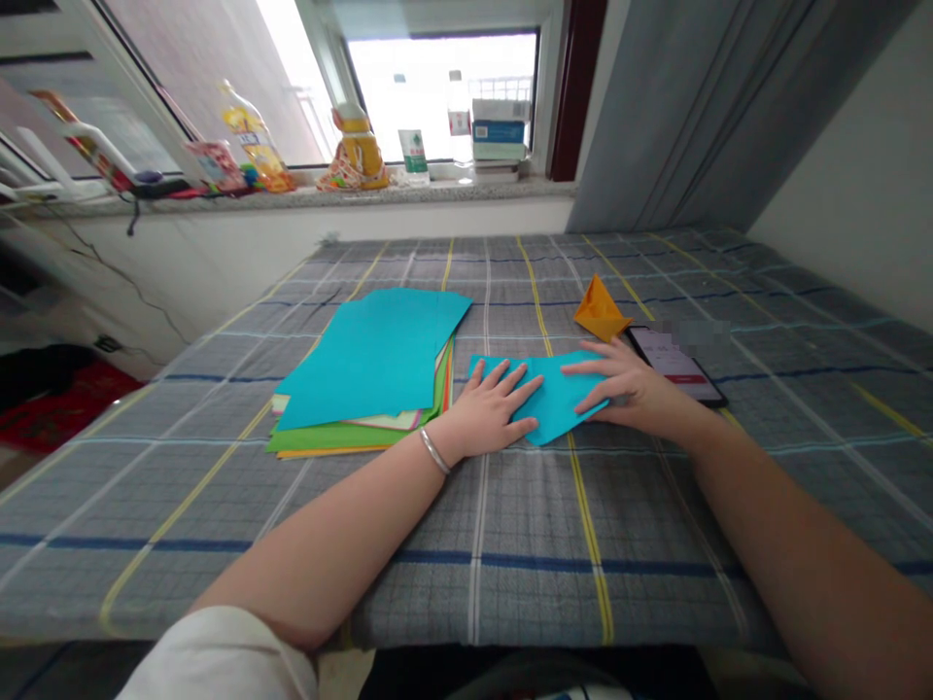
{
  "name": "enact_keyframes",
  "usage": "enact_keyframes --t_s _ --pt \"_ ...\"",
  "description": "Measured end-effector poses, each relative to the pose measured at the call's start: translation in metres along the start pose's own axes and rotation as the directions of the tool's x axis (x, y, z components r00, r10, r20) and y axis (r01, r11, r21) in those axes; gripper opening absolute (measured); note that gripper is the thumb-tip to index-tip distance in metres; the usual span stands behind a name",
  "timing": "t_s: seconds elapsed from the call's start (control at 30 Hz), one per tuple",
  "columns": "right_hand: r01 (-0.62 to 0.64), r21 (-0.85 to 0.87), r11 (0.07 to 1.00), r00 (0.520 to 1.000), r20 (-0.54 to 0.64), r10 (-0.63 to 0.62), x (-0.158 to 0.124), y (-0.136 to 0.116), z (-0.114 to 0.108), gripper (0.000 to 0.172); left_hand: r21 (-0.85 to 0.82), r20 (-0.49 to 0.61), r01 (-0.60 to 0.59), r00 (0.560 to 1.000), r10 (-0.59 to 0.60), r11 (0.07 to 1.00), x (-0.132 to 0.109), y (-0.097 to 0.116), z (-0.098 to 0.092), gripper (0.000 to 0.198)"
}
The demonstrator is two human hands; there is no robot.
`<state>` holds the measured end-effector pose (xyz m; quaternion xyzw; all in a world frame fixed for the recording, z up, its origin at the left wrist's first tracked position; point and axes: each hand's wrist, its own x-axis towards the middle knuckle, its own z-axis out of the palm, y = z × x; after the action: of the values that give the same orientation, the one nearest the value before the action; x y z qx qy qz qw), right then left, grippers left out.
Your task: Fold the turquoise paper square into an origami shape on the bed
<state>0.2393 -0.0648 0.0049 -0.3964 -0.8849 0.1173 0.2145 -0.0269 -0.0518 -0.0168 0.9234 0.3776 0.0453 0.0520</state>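
A folded sheet of blue paper (558,394) lies on the cloth-covered table in front of me. My left hand (492,408) rests flat on its left part with fingers spread, and a silver bangle circles that wrist. Over the paper's right part is my right hand (619,384), fingers stretched apart and touching it; its thumb is mostly hidden. Just beyond the right hand stands a folded orange paper shape (602,309) with a pointed top. To the left of my left hand is a stack of coloured paper, its top sheets blue (371,360) and green and orange edges showing below.
A smartphone (674,365) with a lit screen lies beside my right wrist. The plaid tablecloth (408,583) covers the table. Along the windowsill (437,192) stand an oil bottle (255,141), a yellow bottle (361,151), a tube (413,156) and stacked boxes (500,131). A grey curtain (677,107) hangs at right.
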Motion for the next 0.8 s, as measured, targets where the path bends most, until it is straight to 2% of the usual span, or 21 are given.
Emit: enact_keyframes --t_s 0.1,0.2,0.3,0.5,0.67,0.8 --pt "-0.007 0.084 0.996 0.999 0.034 0.004 0.001 -0.004 0.006 0.01 0.049 -0.011 -0.031 0.999 0.031 0.998 0.001 -0.001 -0.001 0.06" --pt "-0.107 0.074 0.991 0.994 0.027 0.105 0.003 -0.006 0.013 0.015 0.075 -0.003 -0.039 0.999 0.039 0.996 0.001 -0.001 -0.003 0.055" --pt "-0.205 0.104 0.973 0.979 0.002 0.206 0.004 -0.007 0.016 0.021 0.062 0.06 -0.045 0.997 0.041 0.997 0.001 0.001 -0.005 0.053" --pt "-0.286 0.18 0.941 0.954 -0.036 0.296 0.009 -0.007 0.022 0.02 0.013 0.121 -0.082 0.99 0.079 0.997 0.0 0.0 -0.008 0.072" --pt "-0.375 0.148 0.915 0.921 -0.046 0.386 0.016 -0.008 0.033 0.019 -0.032 0.212 -0.098 0.972 0.103 0.995 0.001 -0.004 -0.014 0.082" --pt "-0.396 0.104 0.912 0.912 -0.074 0.404 0.018 -0.009 0.036 0.017 -0.037 0.261 -0.088 0.961 0.095 0.995 0.002 -0.003 -0.018 0.082"
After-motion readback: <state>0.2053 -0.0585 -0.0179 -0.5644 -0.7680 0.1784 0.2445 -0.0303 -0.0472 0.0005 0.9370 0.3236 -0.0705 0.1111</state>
